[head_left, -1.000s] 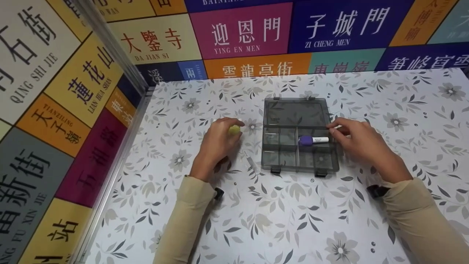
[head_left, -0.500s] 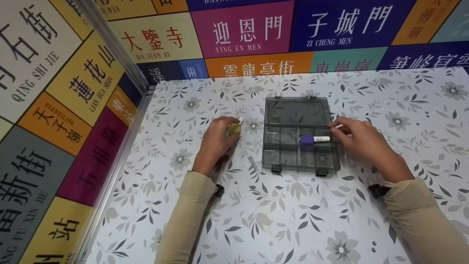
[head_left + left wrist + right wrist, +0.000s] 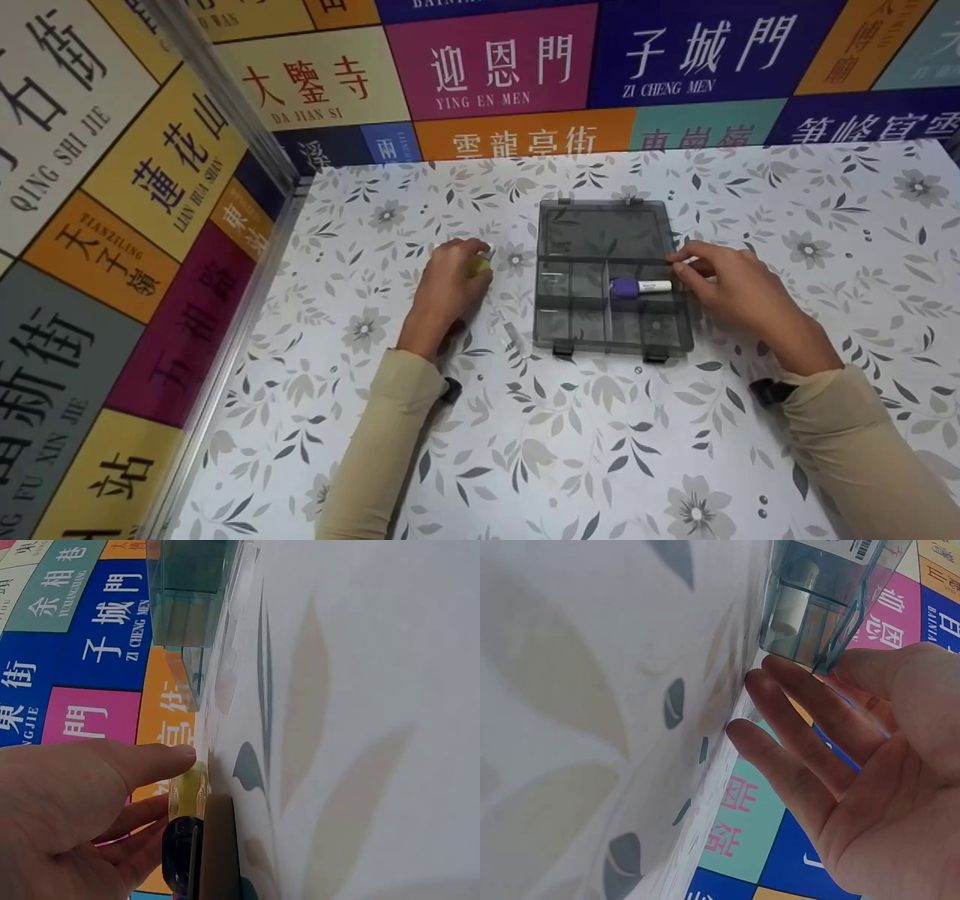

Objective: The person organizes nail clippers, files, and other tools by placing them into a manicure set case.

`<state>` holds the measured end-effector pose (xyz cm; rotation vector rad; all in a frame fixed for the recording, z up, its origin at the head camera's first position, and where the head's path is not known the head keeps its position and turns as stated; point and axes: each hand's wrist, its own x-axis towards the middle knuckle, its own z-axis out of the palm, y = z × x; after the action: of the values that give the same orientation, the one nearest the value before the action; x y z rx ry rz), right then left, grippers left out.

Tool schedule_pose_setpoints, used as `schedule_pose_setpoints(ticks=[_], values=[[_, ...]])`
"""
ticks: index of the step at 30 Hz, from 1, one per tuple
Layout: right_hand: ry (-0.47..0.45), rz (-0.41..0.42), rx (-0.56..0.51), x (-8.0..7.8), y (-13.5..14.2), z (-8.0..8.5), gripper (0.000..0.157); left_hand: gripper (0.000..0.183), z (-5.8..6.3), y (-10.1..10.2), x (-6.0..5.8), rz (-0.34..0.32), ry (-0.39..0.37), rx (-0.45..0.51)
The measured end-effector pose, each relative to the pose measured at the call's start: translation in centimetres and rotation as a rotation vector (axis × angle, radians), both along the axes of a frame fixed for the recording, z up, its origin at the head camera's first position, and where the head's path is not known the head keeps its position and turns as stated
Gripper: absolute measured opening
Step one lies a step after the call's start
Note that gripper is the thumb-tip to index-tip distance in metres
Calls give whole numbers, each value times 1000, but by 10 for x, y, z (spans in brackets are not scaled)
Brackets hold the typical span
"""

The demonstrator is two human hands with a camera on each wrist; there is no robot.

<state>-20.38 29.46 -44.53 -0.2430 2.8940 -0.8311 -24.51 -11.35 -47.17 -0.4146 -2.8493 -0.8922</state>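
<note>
In the head view, my left hand (image 3: 448,289) is low over the table, left of the box. Its thumb and fingers hold a yellow translucent item (image 3: 187,791); its kind is unclear, and a black glossy part (image 3: 178,851) shows beside it in the left wrist view. A grey translucent divided box (image 3: 574,300) lies open, its lid laid back. Inside its right half is a purple-and-white marker (image 3: 637,288). My right hand (image 3: 739,296) pinches the box's right edge between thumb and index finger, the other fingers loosely extended in the right wrist view.
A small clear strip-like piece (image 3: 514,336) lies between my left hand and the box. The table (image 3: 600,465) has a floral cover. Panels with street names (image 3: 495,67) rise behind it and along its left side. Two black latches (image 3: 655,356) stick out at the box's front.
A whitish end of the held item has come into sight by my left fingertips since a second ago. The right hand and the box stay in place.
</note>
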Motion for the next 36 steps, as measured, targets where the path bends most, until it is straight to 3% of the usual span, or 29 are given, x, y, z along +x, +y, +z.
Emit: schedule_pose_setpoints(ticks=[11,22,29,36], values=[[18,11,-14,-1,0,-2,32,30,-1,2,-1,-25,46,-1],[6,8,-10,-1,0,-2,34,25,5,10,2,-82,152,35],[18,8,-15,1,0,0,35,20,11,19,5,-66,167,33],[12,3,-18,1,0,1,33,23,17,29,12,-118,153,76]])
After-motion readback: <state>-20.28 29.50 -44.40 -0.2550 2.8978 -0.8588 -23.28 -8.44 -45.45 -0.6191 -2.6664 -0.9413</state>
